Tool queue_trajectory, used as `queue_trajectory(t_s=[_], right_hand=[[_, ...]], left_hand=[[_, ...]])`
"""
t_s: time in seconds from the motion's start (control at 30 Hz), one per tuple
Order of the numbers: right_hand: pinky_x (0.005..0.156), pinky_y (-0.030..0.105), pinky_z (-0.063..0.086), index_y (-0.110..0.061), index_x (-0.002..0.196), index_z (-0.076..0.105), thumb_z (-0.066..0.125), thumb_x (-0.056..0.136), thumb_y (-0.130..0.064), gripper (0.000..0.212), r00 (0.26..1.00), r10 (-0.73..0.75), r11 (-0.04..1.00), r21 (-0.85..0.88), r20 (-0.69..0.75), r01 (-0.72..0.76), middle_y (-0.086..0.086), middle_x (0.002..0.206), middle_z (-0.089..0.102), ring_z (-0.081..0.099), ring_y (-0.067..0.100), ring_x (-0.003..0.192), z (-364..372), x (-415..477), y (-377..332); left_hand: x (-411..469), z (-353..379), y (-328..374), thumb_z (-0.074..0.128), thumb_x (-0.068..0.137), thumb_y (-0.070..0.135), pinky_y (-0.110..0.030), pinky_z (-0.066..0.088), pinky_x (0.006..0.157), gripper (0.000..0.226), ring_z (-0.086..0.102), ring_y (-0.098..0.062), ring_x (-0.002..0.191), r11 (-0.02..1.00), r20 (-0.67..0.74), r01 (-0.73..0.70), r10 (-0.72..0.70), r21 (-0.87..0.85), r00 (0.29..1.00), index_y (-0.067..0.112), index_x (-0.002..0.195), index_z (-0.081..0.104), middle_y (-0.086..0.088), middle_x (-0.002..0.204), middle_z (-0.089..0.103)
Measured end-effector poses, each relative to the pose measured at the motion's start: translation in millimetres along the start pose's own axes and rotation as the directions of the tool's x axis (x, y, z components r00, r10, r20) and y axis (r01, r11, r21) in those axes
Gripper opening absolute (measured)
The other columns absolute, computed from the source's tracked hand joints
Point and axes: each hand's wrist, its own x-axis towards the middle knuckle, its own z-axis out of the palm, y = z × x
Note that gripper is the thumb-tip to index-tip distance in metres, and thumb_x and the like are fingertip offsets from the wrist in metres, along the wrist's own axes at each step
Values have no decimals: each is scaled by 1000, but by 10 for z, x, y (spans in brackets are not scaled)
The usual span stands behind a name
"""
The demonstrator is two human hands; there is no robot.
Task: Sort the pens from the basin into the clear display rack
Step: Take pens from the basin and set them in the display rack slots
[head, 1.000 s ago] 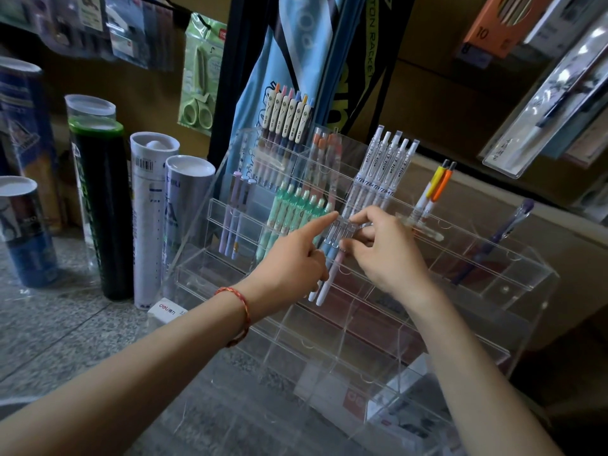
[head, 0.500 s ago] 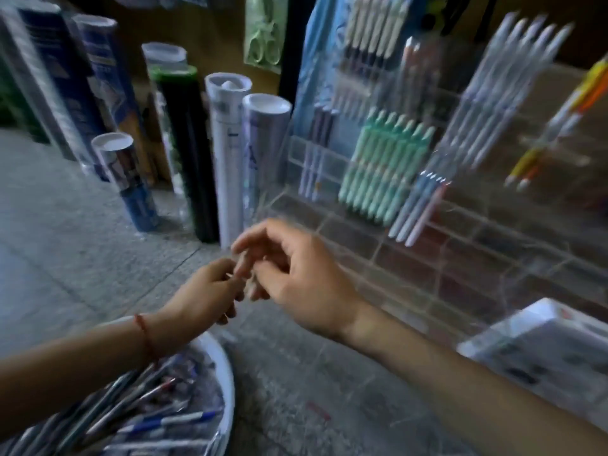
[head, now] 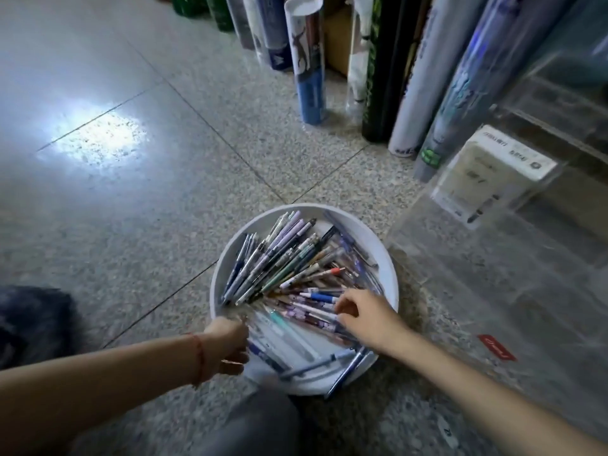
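Observation:
A round white basin (head: 392, 268) stands on the speckled floor, filled with several mixed pens (head: 289, 255) lying in a heap. My left hand (head: 227, 342) is at the basin's near left rim with its fingers curled round the edge. My right hand (head: 368, 320) reaches into the basin from the right, its thumb and fingertips pinching the end of a purple-patterned pen (head: 312, 312). The clear display rack (head: 526, 232) rises to the right of the basin; only its lower left part shows, blurred.
Tall tubes (head: 307, 60) stand in a row along the back, left of the rack. A white box (head: 493, 172) sits in the rack's lower part. My grey-trousered knee (head: 250, 422) is just in front of the basin. A dark blurred shape (head: 29, 320) lies at the far left.
My view has swung down from the rack to the basin. Both hands left the rack and dropped to the basin, the left to its rim, the right onto the pens.

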Motion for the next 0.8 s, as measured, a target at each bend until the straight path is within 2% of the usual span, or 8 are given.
queue_trajectory(t_s=[0.1,0.17,0.27,0.33,0.47,0.57,0.67,0.8], right_hand=[[81,31,46,-14,98,62,55,90,-20,12,995,-26,998,-55,92,31,4,102,65,59,20,95,303,-14,-177],[83,34,46,-12,110,57,50,92,-21,21,993,-35,976,-208,116,59,7,113,60,58,26,102,532,-9,-283],[84,37,47,-3,131,38,44,95,-9,37,989,-59,819,-560,132,124,13,128,47,58,30,110,788,0,-416],[86,38,47,1,134,31,40,93,-2,42,994,-25,787,-611,105,84,16,132,45,58,31,113,898,49,-447],[86,36,46,0,135,32,45,95,-6,42,996,34,842,-539,86,18,17,131,46,57,32,112,961,155,-443],[79,35,46,-4,130,41,47,96,-14,36,996,4,889,-456,93,39,12,124,50,59,30,105,908,152,-404],[72,33,43,-9,121,48,45,98,-26,30,993,-45,930,-358,111,83,8,112,53,59,28,98,812,94,-375],[71,33,42,-11,106,55,41,99,-29,24,987,-90,969,-217,132,117,1,96,49,52,22,88,660,12,-356]], left_hand=[[60,78,-140,39,92,6,-21,45,43,15,52,-18,51,1000,71,28,-29,15,997,5,82,50,-7,64,47],[91,119,-174,39,92,5,-17,44,38,17,53,-15,46,1000,82,15,-15,-4,996,5,80,51,-7,64,47],[99,157,-166,37,91,1,-16,43,37,23,53,-16,50,1000,84,-6,6,-4,996,7,73,50,-8,65,50],[103,157,-175,37,91,2,-15,43,36,25,52,-17,52,1000,78,-13,15,-27,997,8,70,50,-9,64,51],[101,127,-199,35,92,1,-17,45,36,26,52,-17,56,992,70,-3,11,-124,997,10,72,50,-8,68,53],[106,65,-218,31,90,-5,-17,45,38,30,54,-18,60,987,95,4,11,-159,995,12,74,50,-6,76,55],[67,26,-206,38,91,-3,-14,42,38,25,52,-17,54,990,118,1,16,-143,993,11,76,52,-5,73,58],[-26,106,-124,47,91,4,-19,41,47,12,54,-14,57,989,159,-116,130,-89,979,13,87,54,-5,74,58]])
